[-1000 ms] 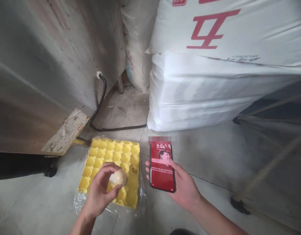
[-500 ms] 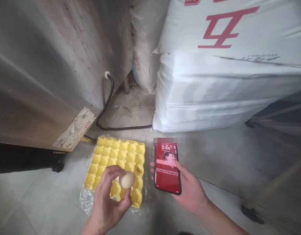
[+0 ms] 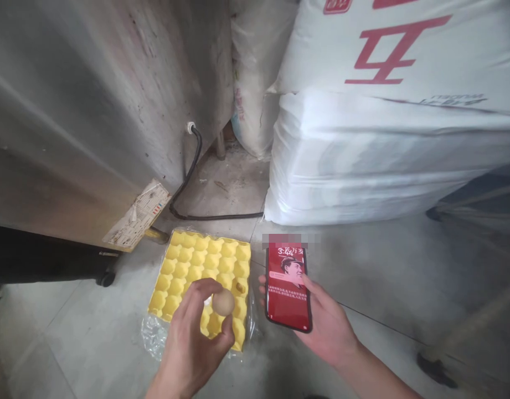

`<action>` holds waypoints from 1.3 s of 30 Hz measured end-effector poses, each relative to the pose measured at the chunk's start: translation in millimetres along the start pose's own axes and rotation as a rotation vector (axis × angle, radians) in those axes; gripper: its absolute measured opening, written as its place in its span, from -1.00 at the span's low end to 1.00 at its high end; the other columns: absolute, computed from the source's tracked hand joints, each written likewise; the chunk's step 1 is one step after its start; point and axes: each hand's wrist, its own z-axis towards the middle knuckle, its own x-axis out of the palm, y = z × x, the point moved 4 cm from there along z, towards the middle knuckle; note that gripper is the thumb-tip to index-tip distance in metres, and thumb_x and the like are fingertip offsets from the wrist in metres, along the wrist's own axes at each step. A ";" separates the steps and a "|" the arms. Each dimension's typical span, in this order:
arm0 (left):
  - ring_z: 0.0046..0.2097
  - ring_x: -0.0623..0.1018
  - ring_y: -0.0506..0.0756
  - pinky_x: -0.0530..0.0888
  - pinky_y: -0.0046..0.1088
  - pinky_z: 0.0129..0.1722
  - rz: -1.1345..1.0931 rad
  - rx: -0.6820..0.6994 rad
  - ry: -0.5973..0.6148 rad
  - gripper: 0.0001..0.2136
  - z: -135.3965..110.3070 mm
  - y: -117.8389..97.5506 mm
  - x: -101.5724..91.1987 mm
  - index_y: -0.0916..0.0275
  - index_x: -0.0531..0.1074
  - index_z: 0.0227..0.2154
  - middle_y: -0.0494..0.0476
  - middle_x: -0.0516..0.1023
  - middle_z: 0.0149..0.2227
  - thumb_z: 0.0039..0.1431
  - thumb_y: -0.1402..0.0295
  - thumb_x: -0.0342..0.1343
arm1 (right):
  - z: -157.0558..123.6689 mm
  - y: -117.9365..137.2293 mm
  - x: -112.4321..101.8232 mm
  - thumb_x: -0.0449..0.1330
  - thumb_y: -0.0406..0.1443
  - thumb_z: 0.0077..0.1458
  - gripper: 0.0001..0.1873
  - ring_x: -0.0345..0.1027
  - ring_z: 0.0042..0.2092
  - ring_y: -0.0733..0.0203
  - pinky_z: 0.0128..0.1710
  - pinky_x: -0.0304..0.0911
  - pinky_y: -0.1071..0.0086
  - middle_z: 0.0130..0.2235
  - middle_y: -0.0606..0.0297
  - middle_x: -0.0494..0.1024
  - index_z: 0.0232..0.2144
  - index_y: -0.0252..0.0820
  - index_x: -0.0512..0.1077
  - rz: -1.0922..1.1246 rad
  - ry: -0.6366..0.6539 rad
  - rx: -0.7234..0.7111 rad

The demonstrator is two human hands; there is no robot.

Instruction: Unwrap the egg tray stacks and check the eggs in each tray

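Between thumb and fingers, my left hand (image 3: 196, 332) pinches a pale brown egg (image 3: 223, 302). Below it on the floor lies a yellow egg tray (image 3: 186, 257) with rows of hollow cups, and clear plastic film (image 3: 154, 332) sticks out around its edges. A small white patch shows beside the egg, partly hidden by my fingers; I cannot tell what it is. My right hand (image 3: 327, 330) is wrapped round a black-edged smartphone (image 3: 288, 307), its lit screen red with a printed portrait and the thumb resting on the screen's right edge.
A metal cabinet (image 3: 92, 100) with a torn label (image 3: 140, 216) stands at the left. From it a black cable (image 3: 217, 216) runs over the floor to stacked white sacks (image 3: 341, 166) at the right. Another sack (image 3: 255, 83) leans behind. Grey tiles (image 3: 375, 266) cover the floor.
The whole scene has shifted slightly right in view. The egg has turned a little between my left fingers and now looks rounder. My right hand keeps the same hold on the smartphone.
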 end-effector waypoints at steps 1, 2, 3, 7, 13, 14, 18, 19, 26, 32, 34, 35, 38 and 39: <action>0.02 0.61 0.20 0.58 -0.20 -0.01 0.013 0.001 -0.004 -0.52 0.1 -0.9 -0.1 0.04 0.34 0.05 0.12 0.60 -0.03 0.08 0.56 0.20 | 0.2 -0.2 0.0 0.17 0.00 0.28 -0.50 0.59 0.04 -0.14 0.15 0.42 -0.05 0.04 0.04 0.71 0.08 -0.19 0.54 -0.003 -0.005 -0.001; 0.01 0.62 0.20 0.57 -0.19 -0.01 0.025 0.008 -0.006 -0.51 0.1 -1.9 -0.1 0.05 0.34 0.05 0.11 0.60 -0.04 0.07 0.56 0.20 | 0.2 -0.3 0.4 0.18 0.00 0.27 -0.50 0.59 0.05 -0.16 0.16 0.41 -0.06 0.04 0.04 0.71 0.09 -0.19 0.54 -0.006 -0.011 -0.001; 0.00 0.62 0.20 0.57 -0.18 0.00 0.034 0.017 -0.006 -0.51 0.0 -3.1 -0.1 0.05 0.33 0.06 0.12 0.60 -0.04 0.07 0.56 0.20 | 0.1 -0.4 1.0 0.18 0.00 0.27 -0.49 0.58 0.06 -0.17 0.17 0.41 -0.08 0.04 0.05 0.71 0.09 -0.18 0.54 -0.010 -0.018 0.000; -0.02 0.60 0.20 0.57 -0.19 -0.04 0.054 0.052 0.015 -0.50 -1.8 -7.5 -1.2 0.05 0.34 0.08 0.13 0.59 -0.06 0.09 0.55 0.21 | -1.2 -0.1 4.7 0.19 -0.01 0.26 -0.49 0.58 0.08 -0.18 0.24 0.36 -0.12 0.04 0.04 0.72 0.09 -0.18 0.54 -0.015 -0.034 0.001; 0.00 0.60 0.27 0.60 -0.12 -0.04 0.045 0.083 0.032 -0.57 -5.1 -15.1 -4.4 0.03 0.45 0.03 0.18 0.59 -0.05 0.10 0.51 0.25 | -2.4 -2.0 4.5 0.20 -0.01 0.25 -0.51 0.58 0.08 -0.18 0.27 0.32 -0.12 0.04 0.04 0.71 0.07 -0.17 0.55 -0.015 -0.039 0.008; -0.01 0.60 0.27 0.61 -0.12 -0.06 0.025 0.066 0.038 -0.57 -5.5 -15.4 -4.5 0.02 0.46 0.03 0.19 0.58 -0.04 0.10 0.50 0.26 | -2.5 -2.6 4.1 0.20 -0.01 0.25 -0.52 0.58 0.08 -0.18 0.27 0.33 -0.12 0.05 0.04 0.71 0.06 -0.17 0.55 -0.015 -0.032 0.004; -0.01 0.63 0.23 0.64 -0.21 -0.10 -0.071 -0.039 0.070 -0.58 -7.3 -13.6 -3.2 0.02 0.47 0.00 0.18 0.56 0.00 0.08 0.52 0.25 | -3.2 -5.6 2.5 0.21 -0.01 0.25 -0.52 0.58 0.08 -0.18 0.24 0.35 -0.12 0.07 0.04 0.70 0.06 -0.17 0.55 -0.004 -0.009 0.000; -0.02 0.63 0.23 0.64 -0.22 -0.11 -0.089 -0.064 0.079 -0.59 -8.1 -12.7 -2.7 0.03 0.47 -0.01 0.18 0.56 -0.01 0.07 0.52 0.26 | -3.4 -6.5 2.1 0.21 -0.01 0.25 -0.52 0.58 0.08 -0.18 0.24 0.36 -0.11 0.07 0.04 0.70 0.06 -0.18 0.56 -0.001 -0.007 0.002; -0.12 0.65 0.21 0.63 -0.23 -0.17 -0.148 -0.211 0.071 -0.57 -16.1 -2.3 -1.8 0.05 0.40 0.01 0.12 0.64 -0.09 0.07 0.42 0.31 | -4.3 -10.6 0.9 0.20 -0.01 0.26 -0.52 0.57 0.10 -0.21 0.22 0.38 -0.13 0.07 0.04 0.70 0.06 -0.18 0.56 0.000 -0.007 0.011; -0.13 0.64 0.21 0.62 -0.23 -0.18 -0.153 -0.247 0.080 -0.55 -21.7 -2.8 -1.8 0.04 0.39 0.01 0.11 0.64 -0.09 0.04 0.42 0.31 | -6.0 -10.9 3.5 0.22 -0.03 0.25 -0.52 0.58 0.08 -0.22 0.25 0.37 -0.16 0.04 0.06 0.72 0.08 -0.18 0.55 0.017 -0.009 0.010; -0.14 0.64 0.21 0.61 -0.24 -0.20 -0.155 -0.243 0.074 -0.55 -22.7 -4.3 -2.6 0.05 0.40 0.00 0.12 0.64 -0.10 0.03 0.42 0.31 | -7.2 -11.1 4.4 0.22 -0.03 0.25 -0.52 0.58 0.08 -0.21 0.24 0.37 -0.15 0.05 0.06 0.71 0.08 -0.17 0.55 0.013 -0.007 0.013; -0.15 0.63 0.20 0.60 -0.24 -0.21 -0.154 -0.241 0.069 -0.55 -22.8 -4.9 -2.9 0.05 0.41 0.00 0.12 0.65 -0.10 0.03 0.43 0.31 | -7.7 -11.2 4.6 0.22 -0.03 0.25 -0.52 0.58 0.07 -0.21 0.23 0.37 -0.15 0.05 0.06 0.71 0.08 -0.17 0.55 0.011 -0.008 0.013; -0.22 0.61 0.17 0.58 -0.28 -0.27 -0.143 -0.229 0.048 -0.56 -22.3 -6.2 -3.4 0.06 0.42 -0.03 0.10 0.65 -0.16 -0.01 0.45 0.32 | -8.9 -12.1 5.1 0.20 -0.03 0.26 -0.51 0.58 0.09 -0.19 0.22 0.38 -0.11 0.05 0.06 0.71 0.10 -0.19 0.54 0.012 -0.006 0.021; -0.25 0.60 0.16 0.57 -0.29 -0.28 -0.140 -0.225 0.043 -0.56 -22.1 -6.6 -3.3 0.06 0.43 -0.04 0.08 0.65 -0.18 -0.02 0.45 0.32 | -9.2 -12.5 5.2 0.20 -0.03 0.27 -0.50 0.58 0.09 -0.18 0.22 0.38 -0.09 0.05 0.06 0.71 0.11 -0.19 0.54 0.013 -0.003 0.025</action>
